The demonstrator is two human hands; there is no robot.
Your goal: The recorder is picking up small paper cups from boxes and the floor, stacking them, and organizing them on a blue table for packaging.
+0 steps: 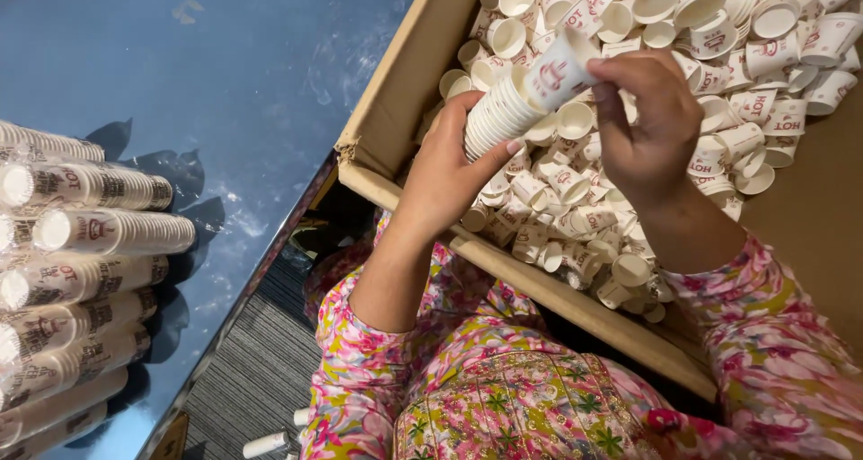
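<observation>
The left hand (447,174) is wrapped around a short stack of nested paper cups (503,110), held over the cardboard box (393,101). The right hand (649,123) pinches the topmost cup (557,72) at the stack's end, fingers closed on it. Below them the box is thick with loose cups (719,56), so most appear unstacked. On the blue table (243,83) to the left, several long finished stacks (81,271) lie side by side.
</observation>
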